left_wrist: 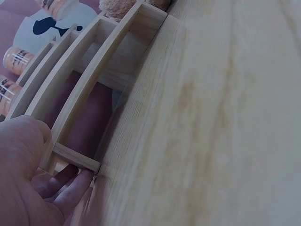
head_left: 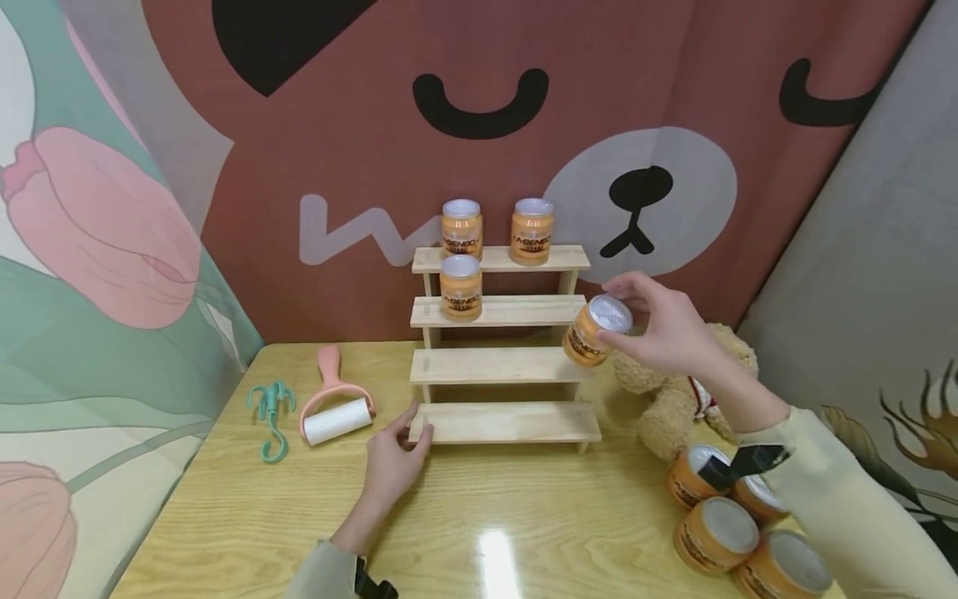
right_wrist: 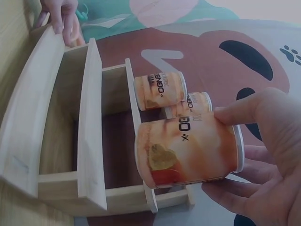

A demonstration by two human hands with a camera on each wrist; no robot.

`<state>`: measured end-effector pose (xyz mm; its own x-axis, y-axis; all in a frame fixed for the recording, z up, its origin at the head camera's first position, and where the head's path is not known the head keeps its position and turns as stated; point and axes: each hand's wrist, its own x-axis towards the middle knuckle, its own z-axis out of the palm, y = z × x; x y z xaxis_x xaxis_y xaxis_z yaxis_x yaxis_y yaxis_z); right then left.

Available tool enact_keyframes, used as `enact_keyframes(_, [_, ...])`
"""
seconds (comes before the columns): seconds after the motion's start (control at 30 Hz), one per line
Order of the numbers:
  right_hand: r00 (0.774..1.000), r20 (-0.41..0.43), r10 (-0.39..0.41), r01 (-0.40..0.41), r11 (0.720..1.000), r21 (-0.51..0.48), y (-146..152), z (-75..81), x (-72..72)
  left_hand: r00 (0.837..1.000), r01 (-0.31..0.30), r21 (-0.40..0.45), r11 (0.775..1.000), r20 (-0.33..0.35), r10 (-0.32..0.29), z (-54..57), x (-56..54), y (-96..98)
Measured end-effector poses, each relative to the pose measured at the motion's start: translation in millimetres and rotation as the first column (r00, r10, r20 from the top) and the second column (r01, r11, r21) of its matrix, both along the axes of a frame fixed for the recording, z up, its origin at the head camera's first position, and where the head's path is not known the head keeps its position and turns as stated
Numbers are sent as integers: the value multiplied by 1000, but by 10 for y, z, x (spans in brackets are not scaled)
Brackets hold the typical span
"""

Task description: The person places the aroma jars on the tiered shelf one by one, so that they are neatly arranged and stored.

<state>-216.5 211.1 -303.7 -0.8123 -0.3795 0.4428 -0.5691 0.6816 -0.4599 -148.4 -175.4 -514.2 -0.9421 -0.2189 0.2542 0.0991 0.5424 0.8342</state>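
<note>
My right hand (head_left: 666,329) grips an orange can (head_left: 584,339) with a silver lid between thumb and fingers. The can is tilted and held at the right end of the wooden tiered shelf (head_left: 494,366), overlapping the second and third tiers from the top in the head view. Its printed label faces the right wrist camera, where the can (right_wrist: 188,150) fills the middle. With thumb and fingers, my left hand (head_left: 392,457) holds the left end of the bottom tier (left_wrist: 75,157). Two like cans (head_left: 532,233) stand on the top tier, and one can (head_left: 461,289) on the second tier's left part.
Several orange cans (head_left: 716,535) cluster on the table at the right, under my right forearm. A teddy bear (head_left: 666,416) sits behind them, beside the shelf. To the left lie a pink-handled lint roller (head_left: 337,420) and a green hook (head_left: 273,420). A printed curtain (head_left: 359,166) hangs behind.
</note>
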Motion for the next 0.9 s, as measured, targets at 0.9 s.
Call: enact_keyframes(0.9, [996,38,-76,80,990,-118,-641,18,-555,1000,-2,-5,1000,-12,2,-2,2,3])
